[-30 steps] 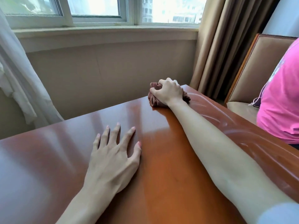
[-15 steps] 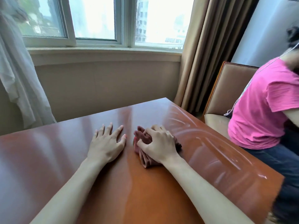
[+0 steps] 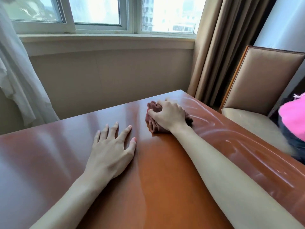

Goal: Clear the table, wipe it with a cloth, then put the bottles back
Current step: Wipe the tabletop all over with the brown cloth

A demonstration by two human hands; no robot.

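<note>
A glossy reddish-brown wooden table fills the lower view. My right hand presses a bunched brownish-red cloth onto the tabletop near the far right corner, fingers closed over it. My left hand lies flat on the table to the left of the cloth, fingers spread, holding nothing. Wet curved streaks shine on the right part of the tabletop. No bottles are in view.
A tan padded chair stands past the table's right edge, with a person in a pink top and jeans beside it. Brown curtains hang at the back right, a white sheer curtain at the left, below a window sill.
My right hand dragged the cloth back from the far corner toward me, then pushed it out again toward the far right. My left hand stayed flat on the table.
</note>
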